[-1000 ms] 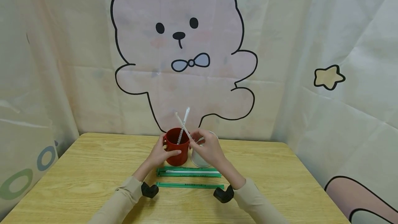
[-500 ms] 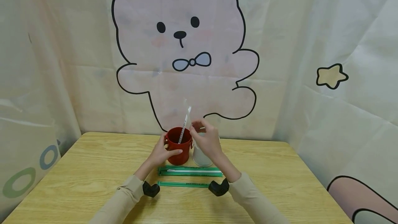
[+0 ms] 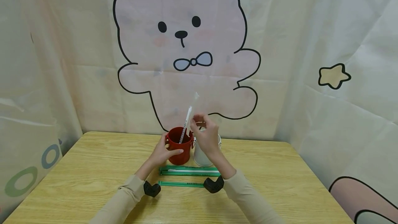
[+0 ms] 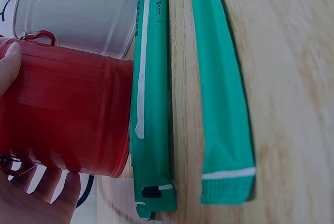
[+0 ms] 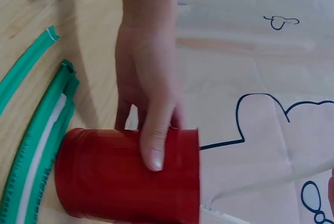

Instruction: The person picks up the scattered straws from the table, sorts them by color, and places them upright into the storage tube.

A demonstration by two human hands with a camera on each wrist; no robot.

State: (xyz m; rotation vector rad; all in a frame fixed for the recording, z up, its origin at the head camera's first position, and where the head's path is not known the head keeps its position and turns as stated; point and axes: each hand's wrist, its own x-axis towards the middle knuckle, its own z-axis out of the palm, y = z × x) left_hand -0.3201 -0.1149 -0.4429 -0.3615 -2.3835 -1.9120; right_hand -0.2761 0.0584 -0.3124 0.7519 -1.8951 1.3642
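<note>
My left hand [image 3: 160, 155] grips a small red bucket [image 3: 180, 155] from its left side, thumb across the front. In the right wrist view that thumb lies flat on the red wall. A slim white printed straw in a wrapper [image 3: 187, 122] leans inside the bucket, its top above the rim. Just over the bucket's right rim, my right hand [image 3: 207, 137] pinches a slim translucent white straw-like strip [image 3: 195, 102]. This strip stands nearly upright, its lower end close to the bucket mouth. In the right wrist view the strip [image 5: 271, 180] looks bent near its lower end.
A white bucket [image 3: 202, 159] stands right beside the red one, partly behind my right arm. Nearer me lie green paper packets [image 3: 190, 174] with a white strip along them. One more green packet [image 3: 180, 184] lies closer still. A printed curtain [image 3: 93, 96] hangs behind the table.
My right hand has risen slightly, turning the white strip from leaning left across the straw to nearly upright. The left hand keeps its grip on the red bucket.
</note>
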